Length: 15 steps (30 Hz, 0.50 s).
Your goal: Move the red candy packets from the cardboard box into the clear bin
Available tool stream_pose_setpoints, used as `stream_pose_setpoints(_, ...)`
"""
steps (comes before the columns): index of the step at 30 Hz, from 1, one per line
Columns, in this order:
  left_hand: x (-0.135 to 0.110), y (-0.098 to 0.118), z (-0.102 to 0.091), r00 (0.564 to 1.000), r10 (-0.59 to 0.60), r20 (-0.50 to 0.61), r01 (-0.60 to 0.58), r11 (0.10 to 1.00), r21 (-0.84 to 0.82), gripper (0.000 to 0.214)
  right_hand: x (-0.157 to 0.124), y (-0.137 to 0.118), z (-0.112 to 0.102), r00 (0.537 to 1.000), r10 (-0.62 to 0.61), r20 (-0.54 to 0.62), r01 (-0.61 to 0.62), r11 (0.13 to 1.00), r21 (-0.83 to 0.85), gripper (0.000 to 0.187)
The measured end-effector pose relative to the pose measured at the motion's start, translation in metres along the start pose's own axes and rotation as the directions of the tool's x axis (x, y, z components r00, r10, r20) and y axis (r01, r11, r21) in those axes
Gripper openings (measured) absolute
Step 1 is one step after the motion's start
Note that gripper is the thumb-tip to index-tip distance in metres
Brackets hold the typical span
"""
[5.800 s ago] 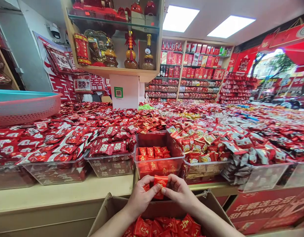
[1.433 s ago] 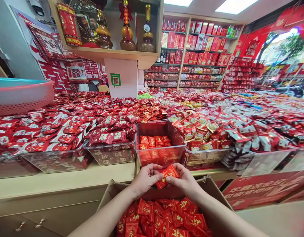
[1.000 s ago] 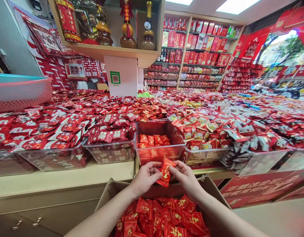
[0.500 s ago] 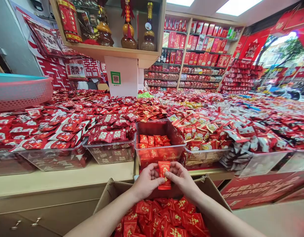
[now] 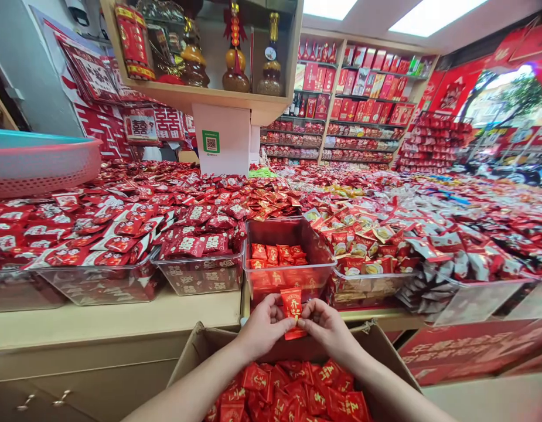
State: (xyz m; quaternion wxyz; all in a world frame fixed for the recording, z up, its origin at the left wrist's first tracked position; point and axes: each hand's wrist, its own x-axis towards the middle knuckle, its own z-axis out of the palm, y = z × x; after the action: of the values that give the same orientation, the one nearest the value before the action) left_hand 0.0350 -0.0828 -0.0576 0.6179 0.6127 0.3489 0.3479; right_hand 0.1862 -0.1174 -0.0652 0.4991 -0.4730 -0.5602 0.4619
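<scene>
A small red wrapped candy [image 5: 291,305] with gold characters is held upright between both hands, its printed face towards me. My left hand [image 5: 261,328] pinches its left side, with the thumb across the lower front. My right hand [image 5: 326,328] closes on the lower right edge between thumb and fingers. Below them, similar red candies [image 5: 279,387] lie loose in an open cardboard box [image 5: 187,354]. Just beyond the hands stands a clear plastic bin [image 5: 277,231], partly filled with matching candies set in rows.
Bins heaped with red packets [image 5: 108,246] line the counter to the left. On the right are durian-labelled packets [image 5: 362,240] in another bin. A pink basket [image 5: 42,170] sits at far left. A shelf with bottles [image 5: 235,67] overhangs the counter.
The right hand has shifted slightly right and lower on the candy, showing more of its printed face. The whole view has moved a little.
</scene>
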Motion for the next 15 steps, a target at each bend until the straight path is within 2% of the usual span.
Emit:
stream_pose_setpoints(4, -0.001, 0.002, 0.001, 0.999, 0.034, -0.018, -0.034, 0.999, -0.023, 0.042, 0.001, 0.001, 0.0, 0.998, 0.023, 0.066, -0.025, 0.999, 0.033, 0.026)
stream_pose_setpoints(8, -0.004, 0.008, 0.001, 0.996, -0.085, 0.034, 0.09, 0.98, -0.176, 0.041, -0.007, -0.006, -0.006, 0.998, -0.039, 0.044, 0.044, 0.993, -0.108, 0.017)
stream_pose_setpoints(10, -0.004, 0.008, 0.0, 0.986, -0.149, 0.081, 0.164, 0.955, -0.247, 0.045, -0.012, -0.022, -0.011, 0.991, -0.13, -0.011, 0.124, 0.966, -0.227, 0.013)
stream_pose_setpoints(12, -0.004, 0.007, -0.001, 0.981, -0.168, 0.094, 0.187, 0.947, -0.261, 0.046, -0.01, -0.047, -0.014, 0.972, -0.228, -0.056, 0.2, 0.929, -0.312, 0.011)
stream_pose_setpoints(15, -0.003, 0.005, -0.001, 0.983, -0.156, 0.099, 0.175, 0.956, -0.237, 0.044, 0.018, -0.089, -0.015, 0.95, -0.301, -0.082, 0.246, 0.885, -0.396, 0.008)
